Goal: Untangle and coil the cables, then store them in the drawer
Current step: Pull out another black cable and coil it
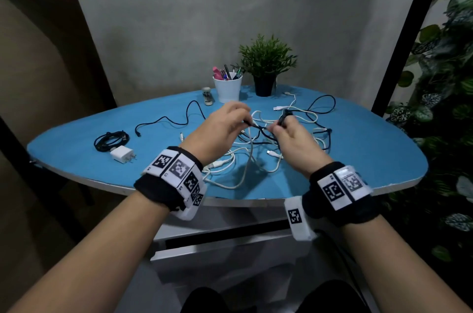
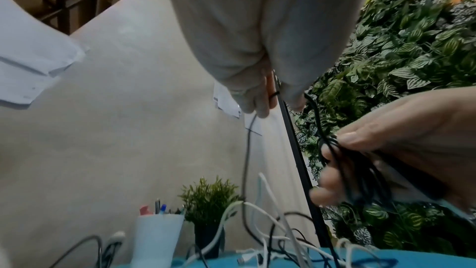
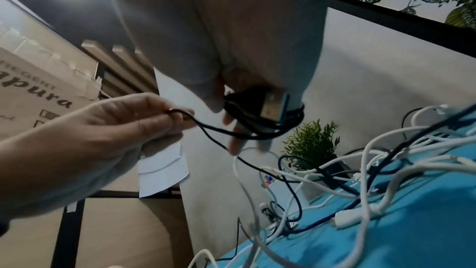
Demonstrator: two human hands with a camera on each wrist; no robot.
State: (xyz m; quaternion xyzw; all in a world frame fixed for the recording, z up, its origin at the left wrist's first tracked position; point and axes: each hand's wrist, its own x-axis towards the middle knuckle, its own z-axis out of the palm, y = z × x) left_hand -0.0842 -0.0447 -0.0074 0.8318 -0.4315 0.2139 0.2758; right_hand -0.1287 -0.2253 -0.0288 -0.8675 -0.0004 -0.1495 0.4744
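Both hands hover above a tangle of white and black cables [image 1: 258, 151] on the blue tabletop [image 1: 358, 154]. My right hand [image 1: 284, 128] grips a small bundle of coiled black cable [image 3: 260, 123] wound around its fingers, with the USB plug [image 3: 274, 107] pressed under the thumb. My left hand [image 1: 230, 120] pinches the free run of the same black cable [image 3: 177, 112] a short way from the coil. That cable [image 2: 246, 160] drops from the left fingers into the tangle. A coiled black cable [image 1: 111, 139] lies at the table's left. A drawer [image 1: 225, 238] stands slightly ajar under the tabletop.
A white charger block [image 1: 122, 154] sits by the coiled cable. A loose black cable [image 1: 174, 120] snakes across the left middle. A white pen cup [image 1: 227, 90], a potted plant [image 1: 266, 64] and a stapler [image 1: 207, 96] stand at the back. Leafy wall [image 1: 448, 82] lies to the right.
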